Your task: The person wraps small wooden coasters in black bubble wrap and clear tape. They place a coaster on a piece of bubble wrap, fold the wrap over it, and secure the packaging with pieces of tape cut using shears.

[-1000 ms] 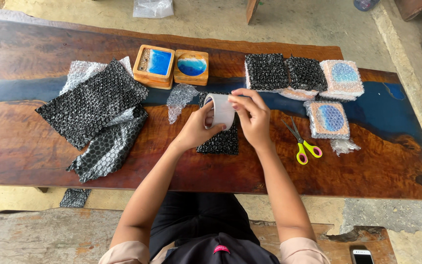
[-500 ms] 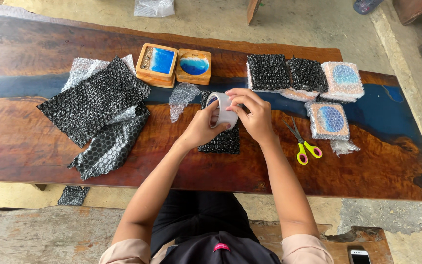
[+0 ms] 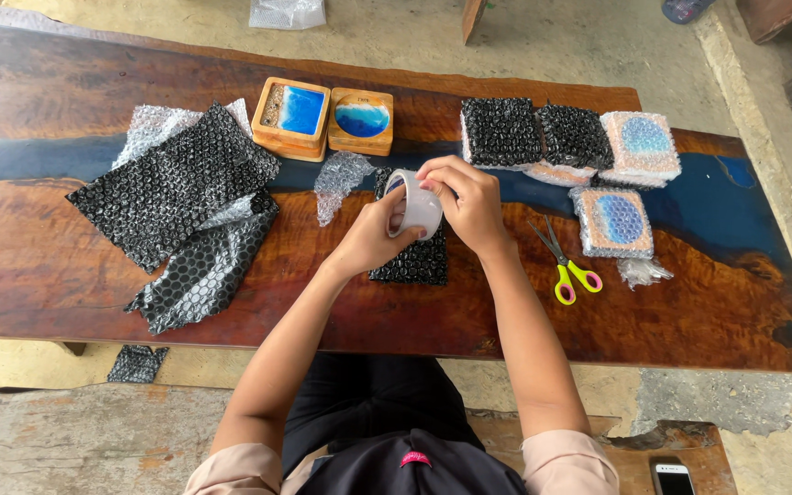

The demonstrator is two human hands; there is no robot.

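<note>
Tape roll (image 3: 417, 203), round and glossy, gripped between both hands.

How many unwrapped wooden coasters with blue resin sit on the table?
2: a square-inlay coaster and a round-inlay coaster, side by side at the far edge, left of the hands. More coasters sit bubble-wrapped at right, not counted.

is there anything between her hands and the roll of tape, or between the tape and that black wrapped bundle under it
Nothing visible. Both the left hand and right hand already grip the tape roll, which is directly above the black bubble-wrapped bundle, with nothing seen between them.
</note>
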